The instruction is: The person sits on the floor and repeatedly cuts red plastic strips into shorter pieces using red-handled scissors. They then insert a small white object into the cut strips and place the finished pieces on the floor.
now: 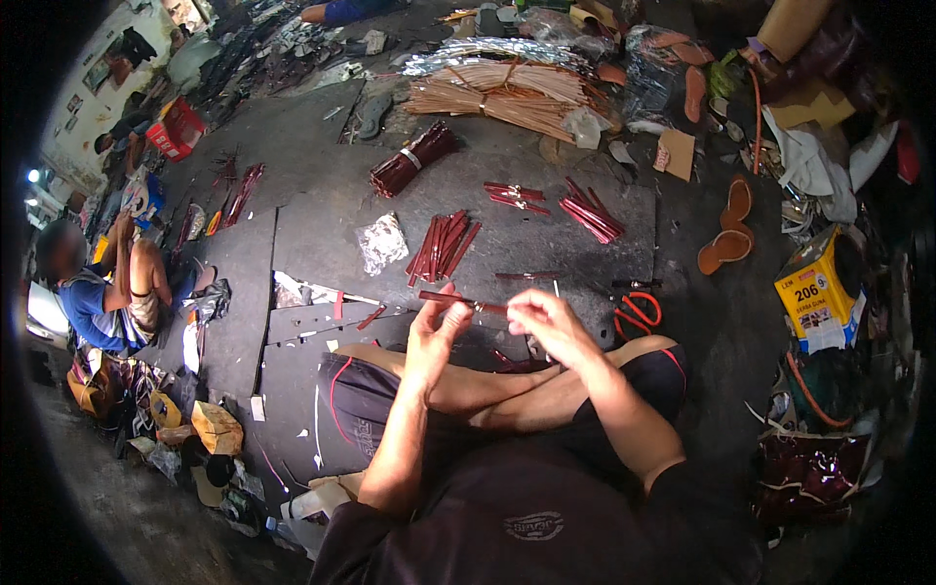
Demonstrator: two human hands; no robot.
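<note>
Strip (444, 296): dark red, a shiny metal piece near its middle; held up in both hands, nearer the person than the pile.
Left hand (436, 327): thumb and fingers pinching the strip's left part.
Right hand (546, 320): fingertips pinching the strip's right end.
Pile (444, 246): loose dark red strips, fanned out.
Bag (382, 243): clear, pale contents, just left of the pile.
Bundle (414, 161): dark red strips under a pale band, beyond the pile.
Buckled strips (517, 199): a small group with metal pieces, right of the pile and slightly beyond it.
Stack (592, 213): red strips, farther right of the pile.
Scissors (656, 314): orange handles, right of the pile, nearer the person.
Soles (738, 202): 2, brown, well right of the pile.
Co-worker (93, 302): seated, blue shirt, well left of the pile.
</note>
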